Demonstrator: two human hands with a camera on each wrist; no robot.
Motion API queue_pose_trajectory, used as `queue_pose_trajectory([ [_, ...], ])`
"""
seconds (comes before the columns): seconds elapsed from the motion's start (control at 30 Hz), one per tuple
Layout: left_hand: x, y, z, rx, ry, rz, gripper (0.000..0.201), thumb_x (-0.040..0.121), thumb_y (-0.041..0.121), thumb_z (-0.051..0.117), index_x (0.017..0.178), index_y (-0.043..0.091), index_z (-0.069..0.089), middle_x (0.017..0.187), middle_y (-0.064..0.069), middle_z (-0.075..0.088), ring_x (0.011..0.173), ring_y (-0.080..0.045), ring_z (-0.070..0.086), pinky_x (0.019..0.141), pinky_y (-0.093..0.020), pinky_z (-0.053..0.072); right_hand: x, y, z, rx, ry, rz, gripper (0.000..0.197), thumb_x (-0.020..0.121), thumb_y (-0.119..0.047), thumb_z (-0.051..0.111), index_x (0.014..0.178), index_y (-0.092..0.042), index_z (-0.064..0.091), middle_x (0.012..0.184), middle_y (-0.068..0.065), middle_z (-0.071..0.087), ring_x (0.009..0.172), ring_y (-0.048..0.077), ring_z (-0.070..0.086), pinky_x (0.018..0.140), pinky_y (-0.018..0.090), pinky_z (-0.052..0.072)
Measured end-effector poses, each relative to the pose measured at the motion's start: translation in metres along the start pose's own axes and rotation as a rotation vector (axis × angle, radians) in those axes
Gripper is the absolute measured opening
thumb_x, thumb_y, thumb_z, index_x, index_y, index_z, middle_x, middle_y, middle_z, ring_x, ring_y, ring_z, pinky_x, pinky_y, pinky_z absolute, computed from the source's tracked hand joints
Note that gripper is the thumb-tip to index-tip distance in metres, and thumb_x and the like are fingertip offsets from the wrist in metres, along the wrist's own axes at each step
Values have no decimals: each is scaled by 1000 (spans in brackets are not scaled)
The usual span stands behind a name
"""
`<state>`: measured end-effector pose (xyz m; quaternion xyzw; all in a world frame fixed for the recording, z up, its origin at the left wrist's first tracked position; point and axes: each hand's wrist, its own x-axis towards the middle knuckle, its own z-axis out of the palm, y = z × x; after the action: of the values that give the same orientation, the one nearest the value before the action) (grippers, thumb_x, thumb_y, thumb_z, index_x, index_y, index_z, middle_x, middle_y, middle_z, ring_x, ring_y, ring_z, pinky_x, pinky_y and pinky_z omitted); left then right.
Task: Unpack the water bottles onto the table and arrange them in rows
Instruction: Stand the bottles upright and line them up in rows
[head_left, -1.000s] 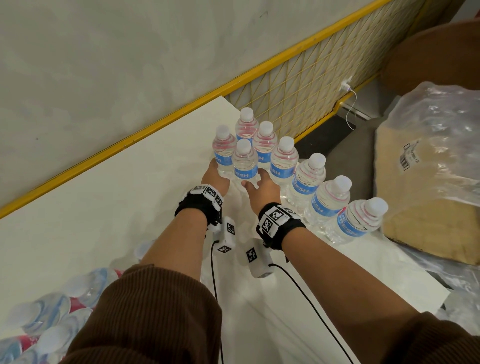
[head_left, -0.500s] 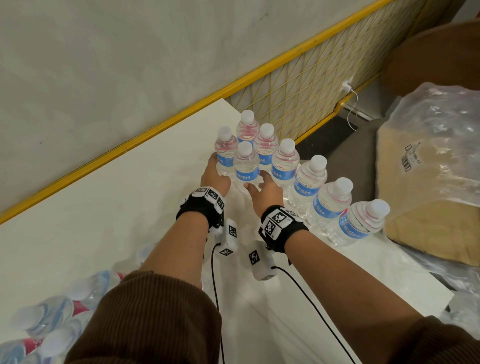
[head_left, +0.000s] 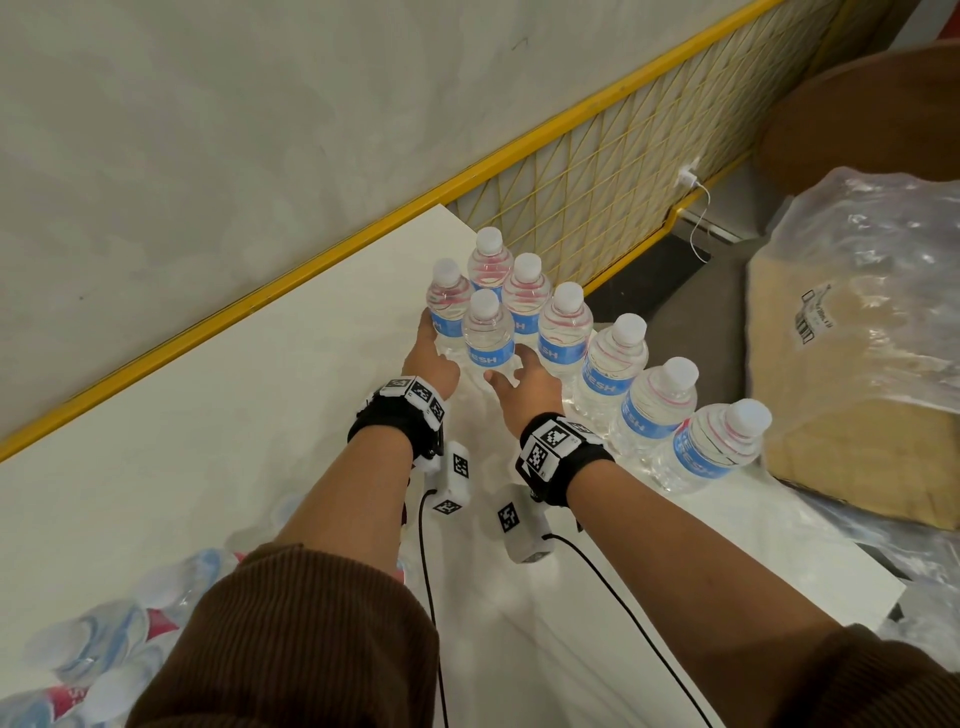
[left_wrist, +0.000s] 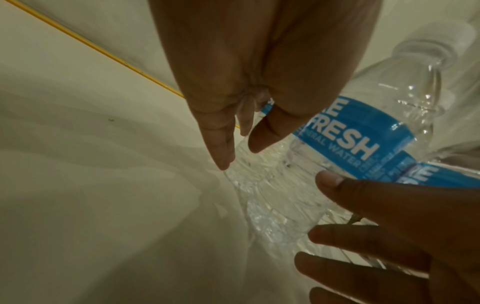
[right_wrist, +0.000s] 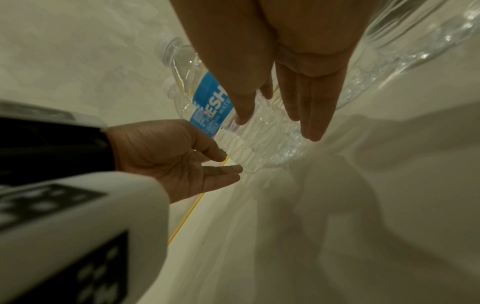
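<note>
Several clear water bottles with blue labels stand upright at the far right corner of the white table (head_left: 208, 441). One row (head_left: 615, 364) runs along the right edge. Two more bottles stand beside it, a far one (head_left: 448, 301) and a near one (head_left: 488, 338). My left hand (head_left: 431, 364) lies with straight fingers against the lower left side of these two bottles. My right hand (head_left: 524, 384) reaches straight-fingered along the near bottle's right side. In the left wrist view my left hand (left_wrist: 233, 144) touches a bottle (left_wrist: 345, 139) low down. In the right wrist view my right hand (right_wrist: 298, 102) flanks the bottle (right_wrist: 207, 96).
A shrink-wrapped pack of bottles (head_left: 93, 649) lies at the near left of the table. A yellow mesh fence (head_left: 597, 182) runs behind the table's far corner. Off the right edge sits a plastic-covered bundle (head_left: 857, 322) and a brown round object (head_left: 872, 109).
Both hands stay at the base of the two near bottles. Only the head view shifts a little.
</note>
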<state>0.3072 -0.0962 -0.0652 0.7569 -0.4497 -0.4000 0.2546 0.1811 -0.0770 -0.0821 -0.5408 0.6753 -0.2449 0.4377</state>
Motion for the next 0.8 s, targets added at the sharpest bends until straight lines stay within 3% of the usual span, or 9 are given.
queue_pose_trajectory([
  [0.13,-6,3,-2,24,-1,-24,77,92,2,43,151,23,-2,155,-4,26,138,-27,35,111,-37,29,-5,-1,-6,-39,-87,-7,73,91,-37,57,149,-19,18,143,12,45,131,29,43,102,36,38],
  [0.23,-15,8,-10,-4,92,-60,75,91,-1,41,151,13,-1,157,-8,19,142,-25,27,114,-33,24,-16,0,-15,-73,-137,-22,76,90,-36,58,150,-17,14,146,12,41,132,28,42,104,36,37],
  [0.3,-23,17,-22,-9,148,-97,72,91,1,43,151,10,4,156,-13,18,143,-26,25,114,-32,23,-29,1,-20,-69,-168,-45,73,90,-32,60,148,-18,19,143,12,43,129,28,46,104,36,40],
  [0.47,-60,45,-54,-177,201,-118,57,90,2,47,144,6,27,143,-18,41,128,-33,46,106,-37,41,-81,0,-28,-91,-310,-160,56,88,-24,64,137,-20,38,126,9,55,100,20,58,87,28,48],
  [0.53,-86,53,-68,-302,195,-67,47,95,7,44,141,5,35,142,-16,44,134,-32,40,111,-37,34,-106,-1,-30,-130,-382,-226,46,87,-22,64,130,-18,47,118,6,59,92,17,58,80,24,45],
  [0.6,-126,60,-75,54,89,46,40,100,19,40,137,4,44,142,-10,46,141,-28,27,116,-32,18,-131,0,-31,-163,-444,-277,36,87,-22,64,120,-18,54,113,4,62,92,18,61,77,22,43],
  [0.63,-143,63,-78,95,48,51,38,100,19,40,135,4,46,141,-9,48,141,-27,28,116,-31,20,-144,1,-32,-179,-472,-301,30,86,-21,65,115,-18,56,111,4,64,94,19,63,77,23,44],
  [0.73,-176,56,-84,-10,-29,13,40,92,3,49,131,8,50,132,-12,54,123,-26,52,93,-32,47,-184,5,-33,-240,-543,-371,20,85,-18,66,104,-20,59,109,4,65,95,22,65,80,25,47],
  [0.8,-199,45,-87,115,-76,7,40,89,4,54,128,10,53,123,-10,57,112,-24,56,80,-28,48,-211,7,-30,-272,-590,-395,23,85,-17,66,108,-17,60,110,4,64,95,21,65,85,27,48],
])
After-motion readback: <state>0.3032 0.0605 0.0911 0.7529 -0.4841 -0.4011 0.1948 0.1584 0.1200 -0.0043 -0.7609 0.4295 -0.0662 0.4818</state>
